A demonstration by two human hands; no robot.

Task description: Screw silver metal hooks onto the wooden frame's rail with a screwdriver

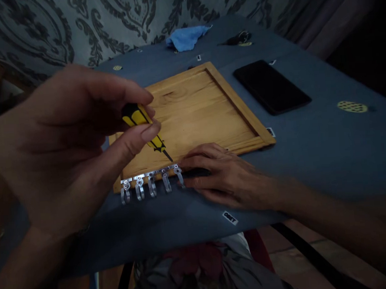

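My left hand is closed, its thumb and fingers pinching the yellow and black handle of a screwdriver. The screwdriver's tip points down at the rightmost metal hook. Whether the tip touches a screw, I cannot tell. Several silvery hooks sit in a row along the near edge of a framed wooden board. At the right end of that row, my right hand lies against the board's edge, its fingertips closed about the last hook.
A blue-grey patterned cloth covers the table. Right of the board lies a black phone. Toward the back are a light blue cloth and a small dark object. A patterned wall covering rises behind the table.
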